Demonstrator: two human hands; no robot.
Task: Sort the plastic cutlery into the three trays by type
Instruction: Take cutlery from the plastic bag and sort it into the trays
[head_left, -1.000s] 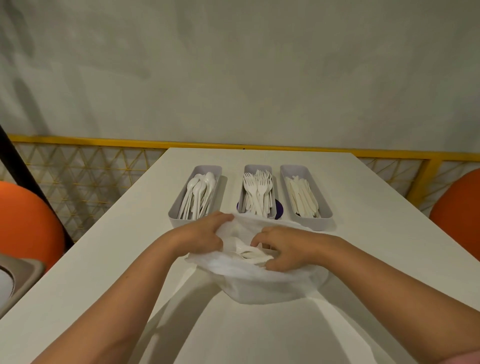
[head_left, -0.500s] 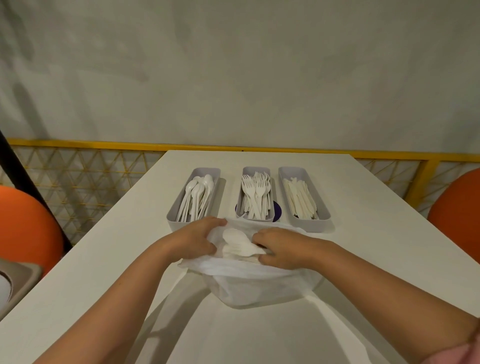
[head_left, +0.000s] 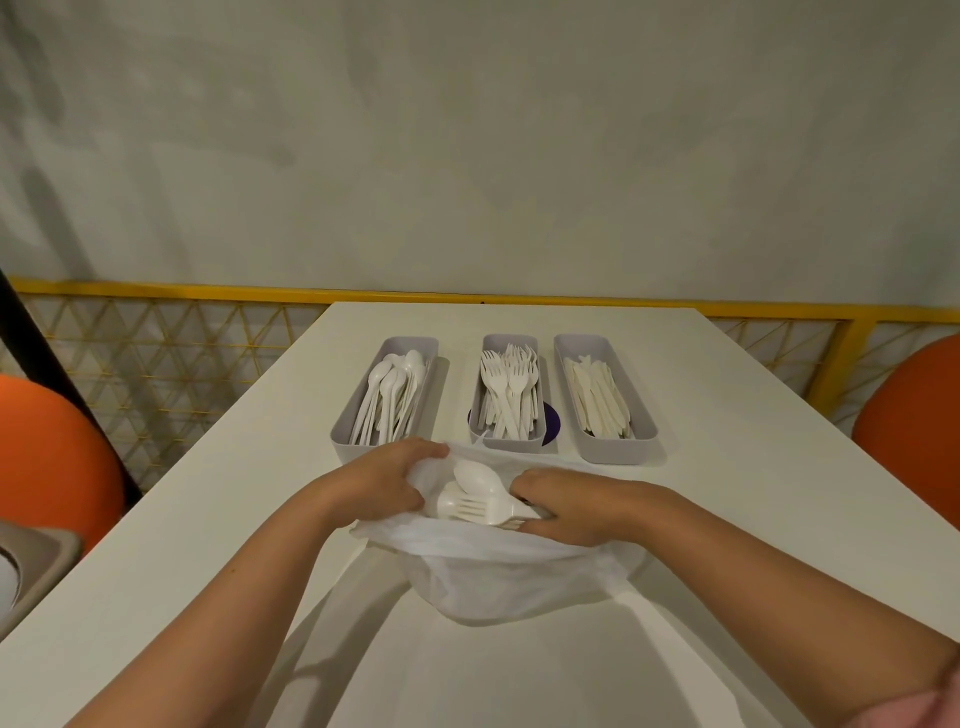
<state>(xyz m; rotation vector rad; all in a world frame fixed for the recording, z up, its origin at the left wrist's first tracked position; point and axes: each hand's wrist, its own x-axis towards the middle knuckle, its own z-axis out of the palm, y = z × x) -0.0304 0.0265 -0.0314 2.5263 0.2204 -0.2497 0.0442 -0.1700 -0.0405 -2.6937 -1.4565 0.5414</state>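
right hand (head_left: 566, 506) clamps white plastic cutlery (head_left: 478, 499), spoon over fork; left hand (head_left: 387, 480) grips the bag (head_left: 509, 577).

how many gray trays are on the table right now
3, in a row across the table beyond the bag: the left tray holds spoons, the middle tray forks, the right tray knives. None looks hidden.
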